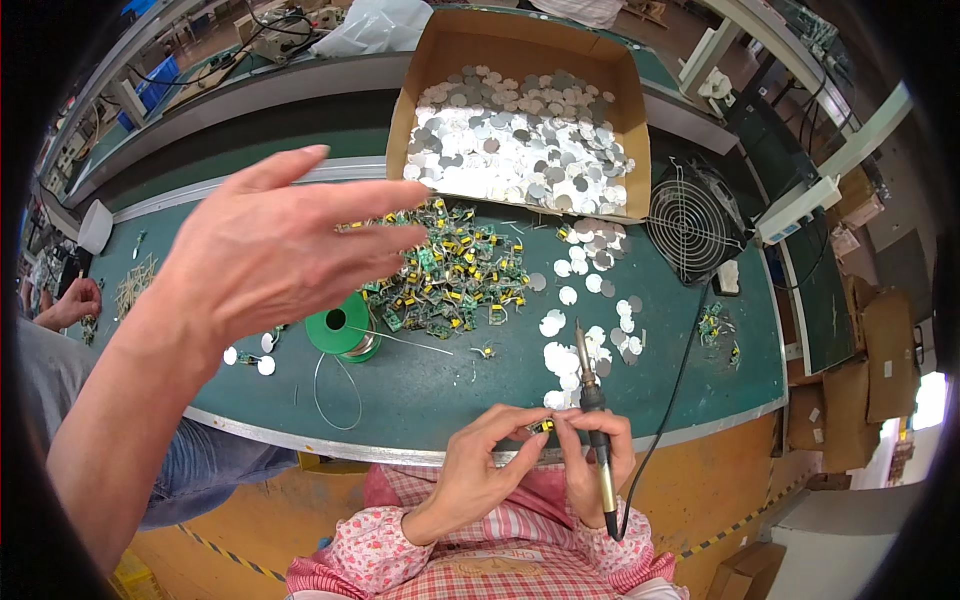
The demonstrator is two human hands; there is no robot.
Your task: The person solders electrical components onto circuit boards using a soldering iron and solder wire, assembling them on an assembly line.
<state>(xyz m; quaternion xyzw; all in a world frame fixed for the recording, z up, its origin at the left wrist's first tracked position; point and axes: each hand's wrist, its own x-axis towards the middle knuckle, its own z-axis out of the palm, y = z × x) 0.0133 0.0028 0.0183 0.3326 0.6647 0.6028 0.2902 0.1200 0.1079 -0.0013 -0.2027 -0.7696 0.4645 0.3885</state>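
Note:
My left hand point(480, 462) pinches a small circuit board with a yellow component point(541, 426) near the table's front edge. Close beside it, my right hand point(596, 455) holds a soldering iron point(592, 398), its tip pointing away from me over the table. The right fingertips also meet the board. Beyond my left hand stands a green spool of solder wire point(345, 325), with loose wire trailing from it. A large heap of similar circuit boards point(455, 265) lies behind. White and grey round discs point(560, 357) are scattered beyond my right hand.
Another person's hand point(290, 235) reaches in from the left above the boards. A cardboard box point(400, 135) of discs stands at the back, with a fan point(690, 215) to its right. The iron's black cord point(672, 400) crosses the right side. Another hand point(78, 302) shows far left.

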